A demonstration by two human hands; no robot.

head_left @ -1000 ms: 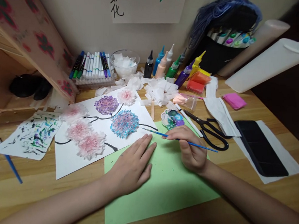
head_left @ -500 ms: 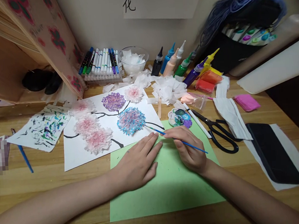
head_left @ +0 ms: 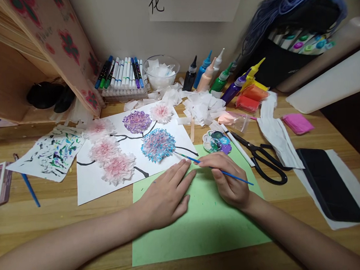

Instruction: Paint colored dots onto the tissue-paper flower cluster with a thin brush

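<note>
My right hand [head_left: 228, 179] is closed around a thin blue paintbrush [head_left: 222, 172], its tip pointing left beside the lower right edge of a blue-tipped pink paper flower [head_left: 158, 145]. Whether the tip touches the petals I cannot tell. My left hand [head_left: 168, 193] lies flat with its fingers stretched out, over green paper [head_left: 199, 236] and close to the edge of the white sheet [head_left: 88, 190]. On that sheet are a purple-tipped flower [head_left: 136, 121], several pink-and-white flowers [head_left: 117, 168] and black painted branches [head_left: 141, 172].
A paint palette [head_left: 216, 142], a white pen [head_left: 238, 145] and black scissors [head_left: 261, 154] lie right of the sheet. Paint bottles [head_left: 205, 77], torn white paper [head_left: 201, 106] and markers [head_left: 122, 73] stand behind. Left are a paint-smeared paper [head_left: 56, 154] and another brush [head_left: 30, 190].
The brush handle has shifted slightly right, its tip still by the blue-tipped flower. My left hand has stayed in place.
</note>
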